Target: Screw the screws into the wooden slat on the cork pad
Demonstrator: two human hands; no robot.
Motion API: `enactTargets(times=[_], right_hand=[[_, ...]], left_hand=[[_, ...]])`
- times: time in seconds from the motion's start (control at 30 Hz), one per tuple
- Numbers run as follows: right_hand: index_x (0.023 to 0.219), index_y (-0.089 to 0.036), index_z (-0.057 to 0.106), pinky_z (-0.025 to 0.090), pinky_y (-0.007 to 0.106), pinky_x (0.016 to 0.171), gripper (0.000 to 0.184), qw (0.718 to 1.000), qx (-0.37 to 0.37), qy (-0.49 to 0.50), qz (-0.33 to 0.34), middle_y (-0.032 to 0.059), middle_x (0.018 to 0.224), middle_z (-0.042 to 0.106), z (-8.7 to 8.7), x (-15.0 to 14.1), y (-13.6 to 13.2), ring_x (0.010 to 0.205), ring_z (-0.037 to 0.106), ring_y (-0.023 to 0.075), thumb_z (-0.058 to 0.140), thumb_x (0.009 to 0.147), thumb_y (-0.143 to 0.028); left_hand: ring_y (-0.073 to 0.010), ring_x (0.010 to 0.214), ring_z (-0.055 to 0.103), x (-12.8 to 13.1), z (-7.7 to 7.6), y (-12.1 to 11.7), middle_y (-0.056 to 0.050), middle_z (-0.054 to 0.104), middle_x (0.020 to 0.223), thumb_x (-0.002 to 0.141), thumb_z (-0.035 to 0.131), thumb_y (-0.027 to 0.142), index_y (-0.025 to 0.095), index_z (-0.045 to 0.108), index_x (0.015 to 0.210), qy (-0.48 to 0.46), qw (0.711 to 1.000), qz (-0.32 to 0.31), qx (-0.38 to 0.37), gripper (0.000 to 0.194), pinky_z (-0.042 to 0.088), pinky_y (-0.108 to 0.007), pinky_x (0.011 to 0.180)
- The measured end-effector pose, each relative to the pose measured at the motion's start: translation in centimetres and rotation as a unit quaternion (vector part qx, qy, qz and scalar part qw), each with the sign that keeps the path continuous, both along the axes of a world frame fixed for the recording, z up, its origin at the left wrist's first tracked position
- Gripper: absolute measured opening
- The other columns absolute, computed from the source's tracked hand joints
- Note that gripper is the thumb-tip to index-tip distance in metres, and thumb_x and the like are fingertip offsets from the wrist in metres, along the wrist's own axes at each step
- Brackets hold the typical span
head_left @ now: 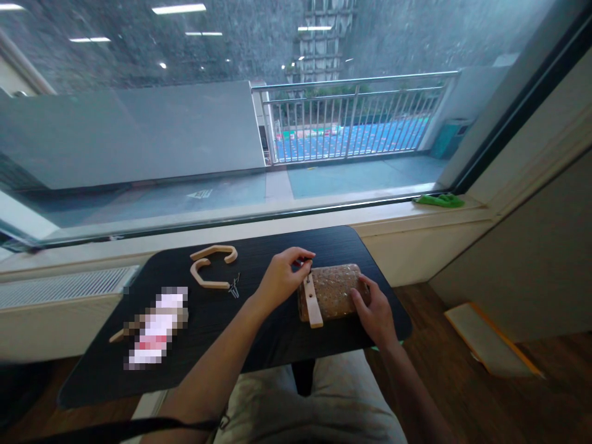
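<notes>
A brown speckled block in clear, shiny wrapping lies near the table's right end. Across its left end rests a pale wooden strip with holes, its near tip jutting past the block. My left hand is closed in a pinch at the strip's far end; what sits between the fingertips is too small to make out. My right hand grips the block's right end, thumb on top and fingers around the far side. Left of my hands are two curved wooden hooks and a small heap of screws.
The dark table stands against the window sill. A blurred-out pink and white item lies at its left, with a wooden stick end beside it. A green item rests on the sill. A flat panel is on the floor at right.
</notes>
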State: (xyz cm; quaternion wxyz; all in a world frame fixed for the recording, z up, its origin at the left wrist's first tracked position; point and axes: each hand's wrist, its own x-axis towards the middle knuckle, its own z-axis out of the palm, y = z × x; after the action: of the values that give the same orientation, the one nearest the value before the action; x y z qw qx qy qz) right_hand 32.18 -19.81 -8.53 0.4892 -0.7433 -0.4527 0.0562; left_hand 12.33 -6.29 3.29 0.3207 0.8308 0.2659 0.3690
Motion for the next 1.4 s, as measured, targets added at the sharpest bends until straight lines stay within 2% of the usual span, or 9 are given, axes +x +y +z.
enactTargets(times=[0.27,0.43,0.6,0.9,1.4], right_hand=[[0.121,-0.017,0.062,0.048,0.049,0.098,0.049,1.0,0.002,0.002,0.002,0.016,0.12,0.069,-0.03,0.08,-0.03,0.111,0.064,0.0311,0.053,0.086,-0.05],[0.12,-0.016,0.062,0.048,0.05,0.098,0.05,1.0,0.001,0.001,0.0,0.0164,0.12,0.069,0.06,-0.02,-0.03,0.111,0.065,0.0315,0.052,0.086,-0.051],[0.12,-0.016,0.062,0.048,0.05,0.098,0.05,1.0,-0.001,0.0,-0.002,0.0169,0.121,0.069,0.09,-0.1,-0.03,0.113,0.064,0.0318,0.052,0.086,-0.051],[0.119,-0.017,0.062,0.048,0.05,0.098,0.048,1.0,0.006,0.0,-0.002,0.0158,0.119,0.069,-0.19,-0.07,0.05,0.112,0.064,0.0314,0.053,0.085,-0.05],[0.119,-0.017,0.062,0.048,0.049,0.099,0.047,1.0,0.004,-0.001,-0.001,0.0152,0.12,0.07,0.06,-0.16,-0.03,0.112,0.064,0.0308,0.053,0.086,-0.05]], left_hand=[[-0.0157,0.079,0.069,0.19,-0.14,-0.12,-0.004,0.076,0.092,0.084,0.059,0.015,0.018,0.073,0.098,-0.011,0.999,-0.007,-0.039,0.021,0.055,-0.028,0.076],[-0.0173,0.084,0.069,0.1,-0.38,0.11,-0.004,0.076,0.093,0.084,0.066,0.023,0.019,0.074,0.096,-0.018,0.999,-0.018,-0.038,0.015,0.054,-0.029,0.077],[-0.018,0.081,0.07,0.18,-0.27,0.1,-0.004,0.077,0.088,0.084,0.067,0.028,0.019,0.075,0.091,-0.027,0.997,-0.016,-0.071,0.013,0.054,-0.029,0.075],[-0.0198,0.084,0.072,0.01,-0.27,-0.01,-0.006,0.077,0.092,0.084,0.067,0.029,0.018,0.071,0.095,-0.028,0.993,0.0,-0.116,0.017,0.057,-0.033,0.079],[-0.0192,0.09,0.068,0.0,-0.38,0.18,-0.008,0.073,0.096,0.085,0.063,0.024,0.018,0.076,0.098,-0.047,0.998,-0.005,-0.047,0.019,0.055,-0.031,0.081]])
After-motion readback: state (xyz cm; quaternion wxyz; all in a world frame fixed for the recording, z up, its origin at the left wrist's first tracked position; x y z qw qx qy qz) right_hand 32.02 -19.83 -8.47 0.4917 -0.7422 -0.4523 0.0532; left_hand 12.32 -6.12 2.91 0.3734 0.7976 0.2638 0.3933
